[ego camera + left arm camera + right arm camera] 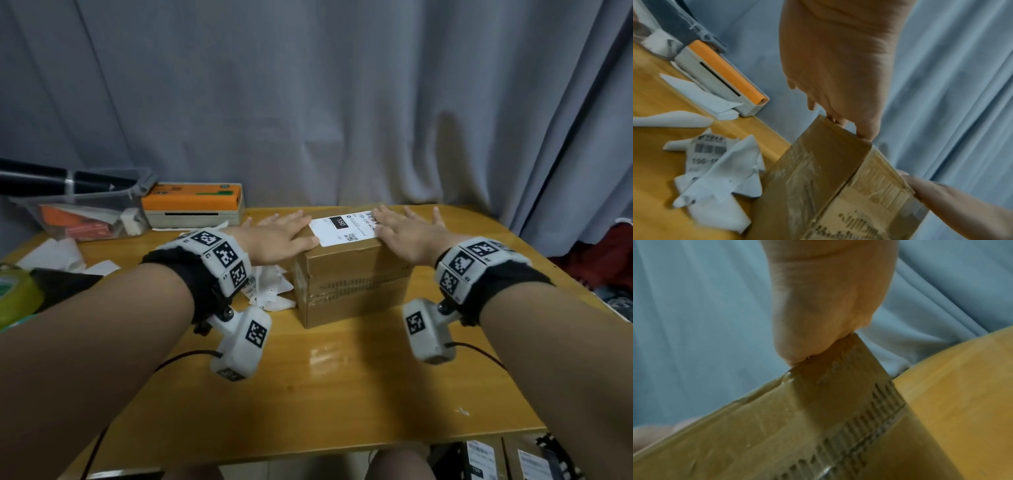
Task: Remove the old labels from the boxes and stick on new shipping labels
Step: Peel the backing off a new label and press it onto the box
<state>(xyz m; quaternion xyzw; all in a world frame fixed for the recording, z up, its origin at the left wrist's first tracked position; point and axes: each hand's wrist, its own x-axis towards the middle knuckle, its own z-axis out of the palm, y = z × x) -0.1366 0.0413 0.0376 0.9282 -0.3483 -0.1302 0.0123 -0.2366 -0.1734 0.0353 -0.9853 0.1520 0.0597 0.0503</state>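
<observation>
Centre of the head view: one cardboard box [346, 274] on the table [342, 383], one white label [344, 228] on its top reading "150". Your left hand [281, 236] and right hand [411, 236] lie flat, fingers spread, flanking the label. Bare table at lower frame.

Left wrist view: one orange-topped printer [721, 78] upper left, torn label scraps [715, 170] lower left.

Right wrist view: palm on box edge, blurred.

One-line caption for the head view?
Both hands, left hand and right hand, press a new label flat onto a cardboard box.

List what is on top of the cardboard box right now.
A white shipping label lies flat on the box. The left hand and right hand rest flat on either end of it. The right hand covers the label's barcode end.
</observation>
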